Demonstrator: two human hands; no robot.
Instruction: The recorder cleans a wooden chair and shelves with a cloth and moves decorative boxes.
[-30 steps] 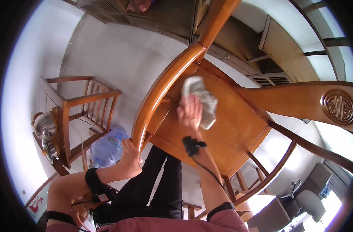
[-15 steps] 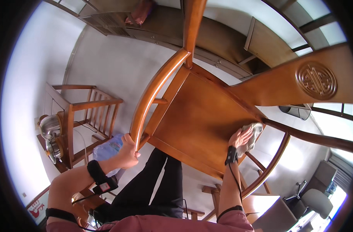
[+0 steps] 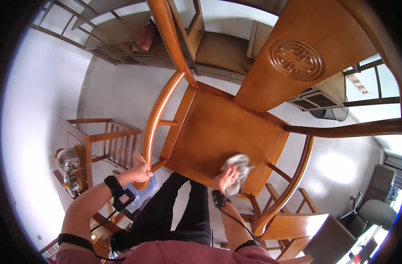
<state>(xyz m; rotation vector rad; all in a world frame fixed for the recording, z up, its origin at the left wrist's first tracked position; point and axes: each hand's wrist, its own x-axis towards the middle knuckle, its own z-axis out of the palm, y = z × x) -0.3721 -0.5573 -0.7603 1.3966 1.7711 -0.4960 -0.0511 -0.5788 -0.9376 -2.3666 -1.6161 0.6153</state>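
My right hand (image 3: 225, 178) has slid the grey cloth (image 3: 237, 172) inward along the chair seat (image 3: 218, 132), fingers clenched on it; my left hand (image 3: 141, 169) still grips the armrest (image 3: 154, 123).

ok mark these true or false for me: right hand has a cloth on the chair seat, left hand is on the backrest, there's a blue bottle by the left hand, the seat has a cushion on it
1. The right hand presses a cloth on the chair seat. True.
2. The left hand rests on the backrest. False: it grips the front end of the chair's left armrest.
3. A blue bottle sits just below the left hand. True.
4. The seat has a cushion. False: it is bare polished wood.
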